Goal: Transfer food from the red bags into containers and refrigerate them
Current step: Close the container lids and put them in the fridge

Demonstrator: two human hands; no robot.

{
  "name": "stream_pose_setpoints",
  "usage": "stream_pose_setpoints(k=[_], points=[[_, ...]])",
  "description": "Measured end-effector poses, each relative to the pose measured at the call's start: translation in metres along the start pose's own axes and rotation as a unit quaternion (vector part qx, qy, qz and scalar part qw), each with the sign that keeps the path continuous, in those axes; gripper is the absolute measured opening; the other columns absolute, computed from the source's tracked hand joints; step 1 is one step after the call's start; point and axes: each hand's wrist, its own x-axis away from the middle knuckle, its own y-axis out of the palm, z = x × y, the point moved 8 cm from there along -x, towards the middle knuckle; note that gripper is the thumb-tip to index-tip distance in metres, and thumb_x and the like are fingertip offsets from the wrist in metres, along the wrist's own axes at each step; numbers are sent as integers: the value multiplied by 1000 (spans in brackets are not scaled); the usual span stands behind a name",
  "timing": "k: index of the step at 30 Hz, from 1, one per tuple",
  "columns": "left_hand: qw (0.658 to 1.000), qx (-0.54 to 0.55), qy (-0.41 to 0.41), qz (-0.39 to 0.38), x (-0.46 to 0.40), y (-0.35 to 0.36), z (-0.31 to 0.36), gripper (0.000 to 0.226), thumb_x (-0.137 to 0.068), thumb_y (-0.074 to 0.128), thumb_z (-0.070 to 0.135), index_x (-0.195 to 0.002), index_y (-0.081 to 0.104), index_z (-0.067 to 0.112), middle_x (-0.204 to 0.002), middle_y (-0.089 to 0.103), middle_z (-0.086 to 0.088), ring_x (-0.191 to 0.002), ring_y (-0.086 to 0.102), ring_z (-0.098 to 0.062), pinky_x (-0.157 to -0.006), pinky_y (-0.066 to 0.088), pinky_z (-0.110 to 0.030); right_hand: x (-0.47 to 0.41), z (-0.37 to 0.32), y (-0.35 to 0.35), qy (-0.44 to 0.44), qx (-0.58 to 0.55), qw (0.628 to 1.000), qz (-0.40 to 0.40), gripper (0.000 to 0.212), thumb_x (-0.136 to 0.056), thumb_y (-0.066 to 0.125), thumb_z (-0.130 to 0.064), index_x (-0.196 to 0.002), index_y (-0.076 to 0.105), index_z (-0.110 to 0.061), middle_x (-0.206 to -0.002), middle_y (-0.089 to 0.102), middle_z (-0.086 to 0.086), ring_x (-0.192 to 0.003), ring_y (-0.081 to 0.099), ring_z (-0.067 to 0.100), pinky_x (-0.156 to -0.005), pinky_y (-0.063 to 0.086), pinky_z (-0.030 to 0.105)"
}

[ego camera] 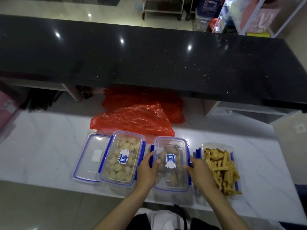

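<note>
Three clear containers with blue clips stand in a row on the white marble counter [41, 146]. The middle container [171, 176] holds dark brown pieces and has its lid on. My left hand [147, 170] presses its left side and my right hand [199, 171] its right side, thumbs on the lid. The left container [123, 156] is lidded and full of pale round pieces. The right container [221, 170] is uncovered and piled with yellow strips. A loose lid [89, 158] lies at the far left. Flat red bags [136, 118] lie behind the containers.
A black raised countertop [149, 60] overhangs the back of the white counter. A cardboard box [292, 135] stands at the right. Shelves, a blue basket [209, 5] and a wheeled trolley [162, 9] stand on the floor beyond.
</note>
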Motion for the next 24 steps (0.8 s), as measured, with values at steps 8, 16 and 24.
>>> stream_pose_setpoints(k=[8, 16, 24], points=[[996, 61, 6, 60, 15, 4, 11, 56, -92, 77, 23, -143, 54, 26, -138, 63, 9, -128, 58, -7, -106, 50, -31, 8, 6, -7, 13, -5, 1000, 27, 23, -99, 63, -21, -122, 64, -18, -98, 68, -3, -85, 63, 12, -65, 46, 19], [999, 30, 32, 24, 16, 17, 19, 42, -100, 65, 21, -137, 55, 39, -117, 67, 28, -112, 64, 7, -95, 52, -20, 17, 12, -15, 11, 14, 1000, 16, 36, -98, 63, -16, -133, 56, -16, -104, 65, -3, -90, 61, 13, -80, 52, 24], [999, 0, 46, 0, 16, 15, 28, 45, -101, 62, 11, -111, 59, 54, -97, 69, 42, -98, 67, 12, -86, 53, -16, 15, 3, -14, 25, 75, 997, -19, 28, -102, 55, -16, -129, 51, -13, -104, 65, 3, -88, 62, 18, -76, 54, 29]])
